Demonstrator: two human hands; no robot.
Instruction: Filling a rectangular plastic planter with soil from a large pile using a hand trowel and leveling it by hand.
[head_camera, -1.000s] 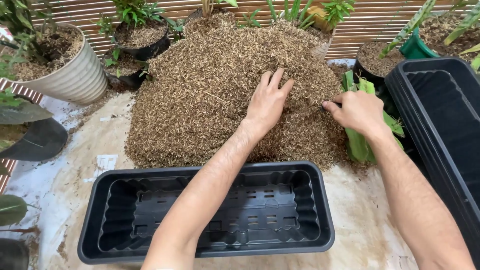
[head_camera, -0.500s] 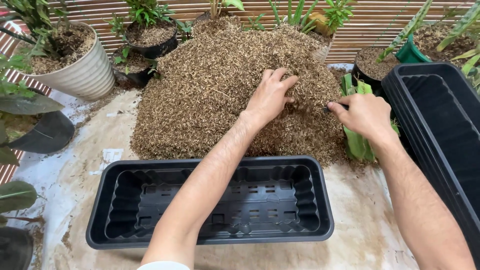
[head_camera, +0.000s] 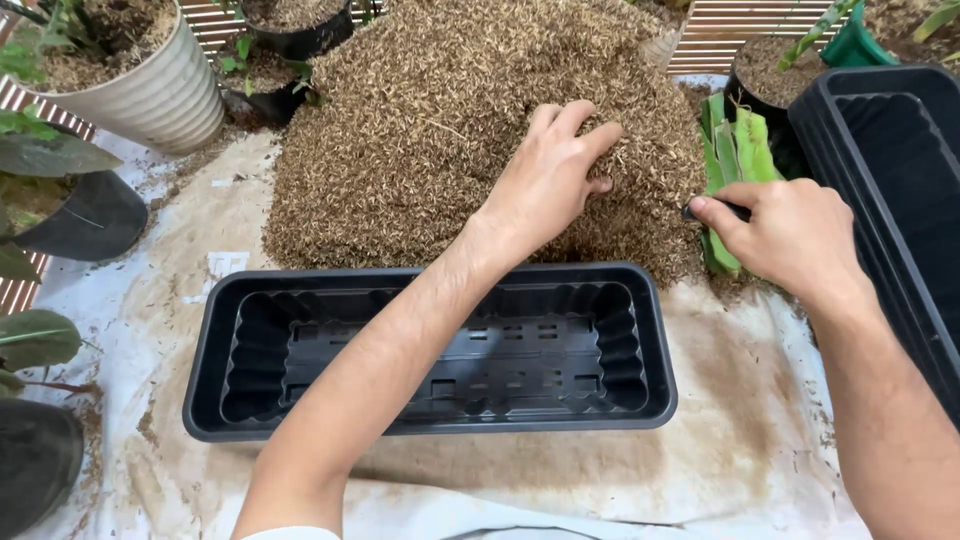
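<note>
Lying nearest on the stained cloth (head_camera: 720, 400) is a long black planter tray (head_camera: 430, 425), rectangular with a scalloped inner wall and slotted floor, holding nothing but a few specks. Both forearms reach over and past it toward the big mound of brown husk mulch (head_camera: 430, 130) just behind its far rim. On the mound's front slope, the left hand (head_camera: 552, 180) digs in with fingers curled, clutching a handful of the loose husks. Right of the mound's edge, the right hand (head_camera: 790, 235) is closed around a small dark handle (head_camera: 712, 210), only whose tip shows beside the thumb; what tool it belongs to I cannot tell. Just under and behind that hand lie green cut leaves (head_camera: 735, 150). Along the right edge stands a second, deeper black planter (head_camera: 900, 170). Farther back sit a ribbed white pot (head_camera: 150, 95), small black pots (head_camera: 295, 30) and a slatted bamboo screen (head_camera: 740, 25).
</note>
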